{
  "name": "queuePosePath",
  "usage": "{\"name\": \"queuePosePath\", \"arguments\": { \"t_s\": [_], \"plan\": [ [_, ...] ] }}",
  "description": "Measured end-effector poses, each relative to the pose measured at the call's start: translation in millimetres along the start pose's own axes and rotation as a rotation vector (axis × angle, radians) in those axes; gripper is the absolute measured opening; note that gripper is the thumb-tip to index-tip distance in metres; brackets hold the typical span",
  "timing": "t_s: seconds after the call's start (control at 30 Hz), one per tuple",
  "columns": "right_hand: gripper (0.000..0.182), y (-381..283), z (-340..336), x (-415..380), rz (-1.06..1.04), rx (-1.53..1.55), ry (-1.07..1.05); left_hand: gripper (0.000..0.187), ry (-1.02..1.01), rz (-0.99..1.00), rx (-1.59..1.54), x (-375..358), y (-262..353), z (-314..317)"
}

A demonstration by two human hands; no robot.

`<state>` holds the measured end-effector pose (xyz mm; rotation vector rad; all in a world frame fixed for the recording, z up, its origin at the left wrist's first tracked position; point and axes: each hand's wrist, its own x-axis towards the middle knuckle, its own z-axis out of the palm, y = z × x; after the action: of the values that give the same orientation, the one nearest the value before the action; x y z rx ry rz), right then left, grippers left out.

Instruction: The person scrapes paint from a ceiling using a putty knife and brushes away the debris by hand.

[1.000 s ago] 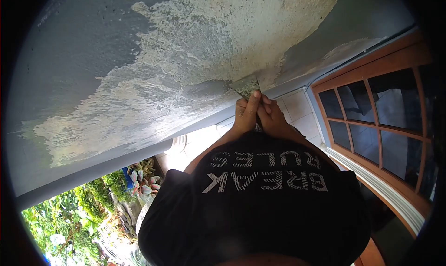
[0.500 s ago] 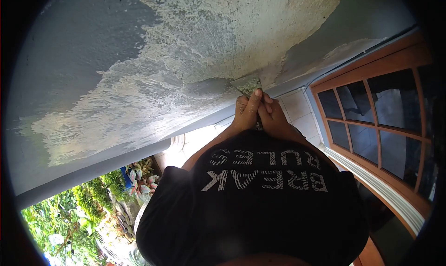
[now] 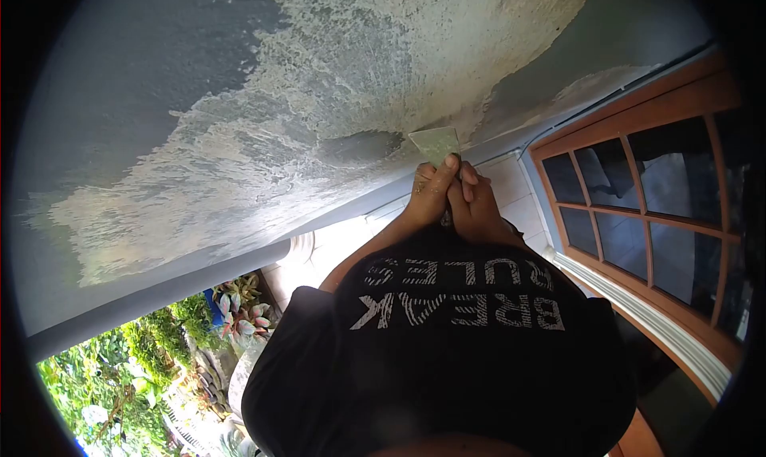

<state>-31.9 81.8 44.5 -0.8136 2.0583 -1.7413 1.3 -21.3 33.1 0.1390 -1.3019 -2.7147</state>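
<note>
Both hands grip one putty knife (image 3: 436, 143) in front of my chest, its flat pale blade pointing away from me. My left hand (image 3: 429, 193) is closed around the handle, thumb on top near the blade, with crumbs stuck to the skin. Pressed up beside it, my right hand (image 3: 479, 205) has its fingers wrapped round the same handle, which is mostly hidden. The blade's front edge lies at the wall (image 3: 335, 98); whether it touches cannot be made out. Rough, pale scraped areas spread over the wall's grey paint, and a smooth grey patch (image 3: 361, 146) remains left of the blade.
On the right stands a wooden-framed window (image 3: 646, 216) with dark panes. Green plants (image 3: 159, 337) grow at the lower left. Light floor tiles (image 3: 508, 187) show beyond my hands. A thin cable (image 3: 582, 110) runs along the wall's edge.
Both hands and the putty knife have shifted slightly right and toward me. Flakes that covered the blade are gone, leaving its surface mostly bare.
</note>
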Motion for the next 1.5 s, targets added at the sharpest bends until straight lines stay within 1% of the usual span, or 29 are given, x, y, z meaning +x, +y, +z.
{"name": "queuePosePath", "arguments": {
  "t_s": [0.07, 0.17, 0.27, 0.33, 0.37, 0.43, 0.57, 0.67, 0.77, 0.87, 0.93, 0.97, 1.03, 1.07, 1.17, 1.27, 1.37, 1.47, 1.5],
  "plan": [
    [0.022, 13.6, -0.3, -2.2, 0.023, -0.045, -0.046, 0.043, -0.011, 0.015, -0.019, 0.8, -1.1, -0.3],
    [0.016, -4.9, -6.1, 1.7, 0.022, 0.052, -0.032, 0.045, -0.007, 0.031, 0.004, -0.3, -1.5, 3.1],
    [0.014, -9.7, -12.0, -1.4, -0.009, 0.084, -0.028, 0.046, -0.004, 0.031, 0.028, -0.9, -0.1, 8.3],
    [0.016, -1.8, -8.8, 3.0, 0.029, -0.053, -0.052, 0.047, 0.001, 0.062, -0.021, -1.6, -4.2, 6.6],
    [0.016, 0.7, -6.6, 3.8, 0.048, -0.120, -0.066, 0.047, 0.005, 0.048, -0.015, -1.5, -3.9, 4.6],
    [0.016, 0.5, -4.9, 4.8, 0.064, -0.088, -0.070, 0.047, 0.009, 0.024, -0.001, 2.9, -0.9, -0.8],
    [0.014, -10.3, -10.2, 4.5, 0.052, 0.006, -0.063, 0.047, 0.020, 0.052, -0.024, -1.3, -2.6, 3.9],
    [0.016, -4.5, -4.9, 4.8, 0.034, -0.002, -0.036, 0.047, 0.034, 0.060, -0.018, 0.6, 0.0, 6.2],
    [0.018, 7.6, -4.7, 4.8, 0.091, -0.067, -0.126, 0.046, 0.048, 0.048, -0.002, 0.2, -5.8, -2.7],
    [0.020, -7.1, -11.7, 7.1, 0.068, 0.027, -0.097, 0.044, 0.069, 0.008, 0.025, 0.3, -11.1, -4.6],
    [0.022, 1.4, -10.2, 2.3, 0.043, 0.022, -0.092, 0.045, 0.076, -0.022, 0.043, 0.2, -8.1, 0.4],
    [0.024, 5.4, -10.4, 1.6, 0.027, 0.015, -0.092, 0.045, 0.062, 0.018, 0.031, 0.5, -6.4, 0.8],
    [0.026, 6.6, -7.7, 4.8, 0.056, -0.099, -0.136, 0.046, 0.033, 0.094, 0.003, 1.6, -3.7, 0.8],
    [0.027, 6.6, -7.0, 5.5, 0.075, -0.157, -0.156, 0.045, 0.035, 0.085, 0.001, 1.2, -7.0, -4.2],
    [0.021, -3.6, -10.8, 7.8, 0.051, -0.036, -0.099, 0.046, 0.054, 0.075, -0.074, 2.7, -14.6, -4.0],
    [0.019, -2.9, -12.8, 1.4, -0.030, 0.039, -0.062, 0.047, 0.066, 0.022, 0.019, -0.9, -5.6, 7.9],
    [0.018, -5.6, -7.5, 1.4, 0.199, -0.139, -0.170, 0.048, 0.066, 0.064, -0.062, -4.6, -7.2, 0.1],
    [0.013, 2.7, -9.1, 1.4, 0.071, -0.042, -0.120, 0.046, 0.102, 0.044, -0.033, -1.2, -5.9, 6.2],
    [0.012, 1.7, -8.0, -0.4, 0.056, -0.002, -0.085, 0.047, 0.110, 0.029, -0.021, -2.8, -4.8, 8.4]
  ]
}}
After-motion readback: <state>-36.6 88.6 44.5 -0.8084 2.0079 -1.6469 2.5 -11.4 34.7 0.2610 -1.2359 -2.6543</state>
